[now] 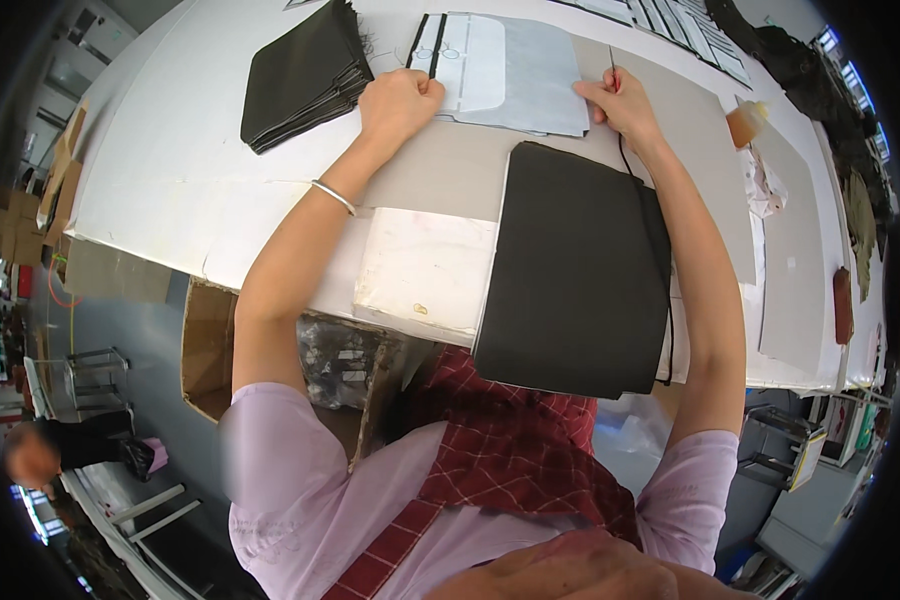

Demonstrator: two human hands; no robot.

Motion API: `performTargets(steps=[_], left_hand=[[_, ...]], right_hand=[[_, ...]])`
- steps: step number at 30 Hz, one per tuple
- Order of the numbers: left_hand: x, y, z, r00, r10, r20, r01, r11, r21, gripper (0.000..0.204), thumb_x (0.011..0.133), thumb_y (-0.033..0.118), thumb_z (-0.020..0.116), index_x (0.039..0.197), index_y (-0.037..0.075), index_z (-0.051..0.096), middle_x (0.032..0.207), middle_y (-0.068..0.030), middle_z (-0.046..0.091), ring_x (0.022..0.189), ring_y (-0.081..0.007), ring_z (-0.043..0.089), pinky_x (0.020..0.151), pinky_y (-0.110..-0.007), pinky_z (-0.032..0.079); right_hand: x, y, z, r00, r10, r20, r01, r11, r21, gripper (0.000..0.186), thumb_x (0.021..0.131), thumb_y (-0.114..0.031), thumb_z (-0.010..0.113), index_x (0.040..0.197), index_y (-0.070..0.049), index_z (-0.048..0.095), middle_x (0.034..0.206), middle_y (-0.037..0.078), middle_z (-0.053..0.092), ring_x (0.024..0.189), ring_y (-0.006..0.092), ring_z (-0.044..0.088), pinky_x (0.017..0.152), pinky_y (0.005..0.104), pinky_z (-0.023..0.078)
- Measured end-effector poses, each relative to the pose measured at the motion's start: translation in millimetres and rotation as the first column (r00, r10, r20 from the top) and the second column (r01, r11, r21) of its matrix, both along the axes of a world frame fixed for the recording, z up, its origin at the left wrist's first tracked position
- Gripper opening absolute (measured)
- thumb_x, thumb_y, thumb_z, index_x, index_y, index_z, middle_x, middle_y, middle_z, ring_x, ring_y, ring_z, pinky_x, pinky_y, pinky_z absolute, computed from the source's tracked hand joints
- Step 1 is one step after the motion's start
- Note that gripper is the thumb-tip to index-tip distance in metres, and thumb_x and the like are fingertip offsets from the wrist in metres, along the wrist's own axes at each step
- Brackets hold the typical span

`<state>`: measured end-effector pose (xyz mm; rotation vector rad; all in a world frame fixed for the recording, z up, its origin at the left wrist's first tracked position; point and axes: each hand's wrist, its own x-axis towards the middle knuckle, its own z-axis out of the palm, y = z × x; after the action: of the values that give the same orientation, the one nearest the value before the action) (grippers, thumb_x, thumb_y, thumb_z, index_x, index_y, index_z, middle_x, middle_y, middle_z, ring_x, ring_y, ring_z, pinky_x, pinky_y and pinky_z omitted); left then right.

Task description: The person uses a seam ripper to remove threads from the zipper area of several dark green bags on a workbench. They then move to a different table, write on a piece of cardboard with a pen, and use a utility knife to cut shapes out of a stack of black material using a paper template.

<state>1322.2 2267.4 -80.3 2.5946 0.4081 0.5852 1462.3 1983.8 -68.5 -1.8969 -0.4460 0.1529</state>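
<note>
My left hand (pixel 400 105) is closed, knuckles up, at the lower left corner of a pale blue-grey flat panel (pixel 540 75). A whitish piece with two narrow black strips (pixel 475 65) covers the panel's left part. One strip runs down to my left fingers; what they grip is hidden. At the panel's right edge, my right hand (pixel 622 105) is closed round a slim pen-like tool (pixel 612 60), its thin end pointing away from me. A black cord (pixel 628 165) trails from below that hand over a stack of black sheets (pixel 575 270) at the near table edge.
A second stack of black pieces (pixel 305 80), with frayed threads, lies left of the panel. Under the near black sheets sits a white block (pixel 425 265). An amber bottle (pixel 746 124) and crumpled plastic (pixel 765 190) lie rightward. Below the table stands a cardboard box (pixel 207 340).
</note>
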Motion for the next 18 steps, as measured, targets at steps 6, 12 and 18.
performTargets(steps=[6,12,18], left_hand=[[-13.5,-2.7,18.6,0.974,-0.063,0.216,-0.049,0.877,0.478,0.023,0.084,0.032,0.070,0.078,0.010,0.065,0.069,-0.0105,0.067,0.067,-0.0294,0.065,0.058,-0.039,0.048],[-35.5,-84.3,52.0,0.851,-0.523,0.040,0.520,0.832,-0.193,0.019,0.093,0.023,0.067,0.099,0.005,0.069,0.081,-0.0046,0.069,0.075,-0.0151,0.064,0.069,-0.029,0.050],[-55.6,-172.4,51.6,0.461,-0.887,0.034,0.767,0.380,-0.517,0.017,0.095,0.013,0.064,0.108,0.002,0.068,0.100,-0.0030,0.068,0.089,-0.0100,0.063,0.081,-0.025,0.051]], right_hand=[[-24.6,-85.2,38.3,0.934,0.070,0.351,0.069,0.927,-0.368,0.041,0.086,-0.031,0.074,0.076,-0.005,0.044,0.066,0.004,0.049,0.060,0.0146,0.050,0.059,0.0317,0.042],[-144.8,-199.2,119.6,0.784,-0.074,0.616,0.475,0.710,-0.519,0.033,0.092,-0.031,0.071,0.105,-0.001,0.066,0.080,0.009,0.065,0.070,0.0168,0.058,0.068,0.0280,0.047],[-233.1,-266.1,123.9,0.548,-0.496,0.674,0.692,0.722,-0.031,0.022,0.096,-0.018,0.067,0.110,-0.001,0.068,0.096,-0.001,0.065,0.075,0.0044,0.052,0.068,0.0187,0.040]])
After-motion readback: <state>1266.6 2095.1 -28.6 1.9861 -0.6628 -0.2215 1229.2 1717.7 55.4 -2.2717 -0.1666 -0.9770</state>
